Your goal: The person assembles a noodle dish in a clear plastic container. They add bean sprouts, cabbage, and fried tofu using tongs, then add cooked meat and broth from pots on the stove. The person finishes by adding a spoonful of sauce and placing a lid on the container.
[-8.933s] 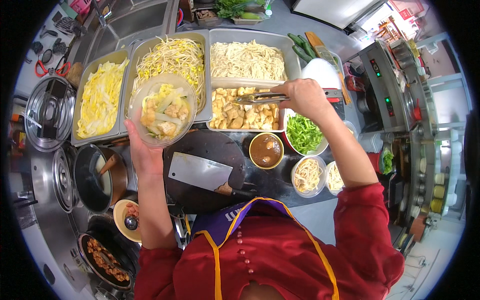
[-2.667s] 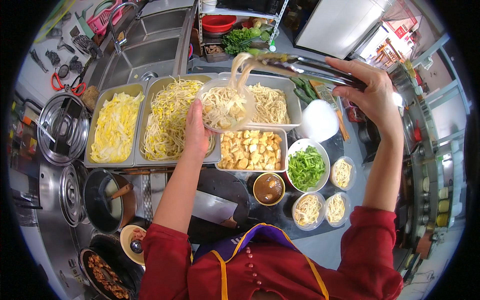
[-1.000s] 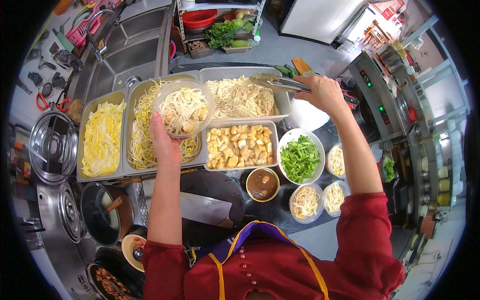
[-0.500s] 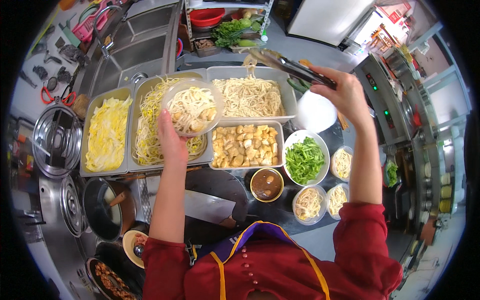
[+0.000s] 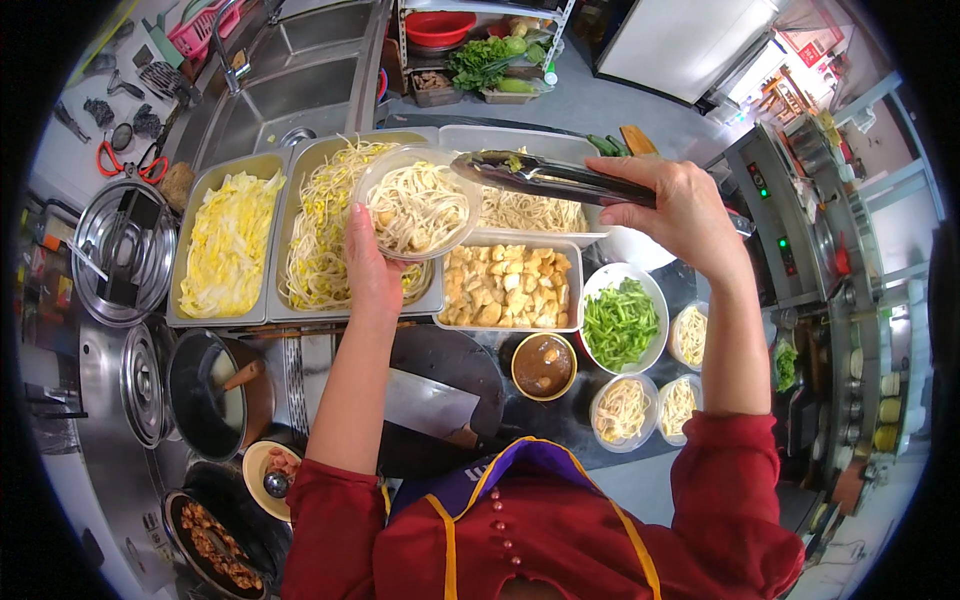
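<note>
Nearest, a cleaver (image 5: 428,402) lies on a round board (image 5: 450,350); sauce (image 5: 545,362) and yellow chunks (image 5: 508,286) sit beyond. The left grip (image 5: 375,275), curled round a noodle tub (image 5: 449,243), holds it over the sprouts' (image 5: 322,235) right edge; the right grip (image 5: 690,212), closed round tongs (image 5: 560,178) that screen part of the noodle tray (image 5: 555,150); cucumbers (image 5: 606,146) lie behind
</note>
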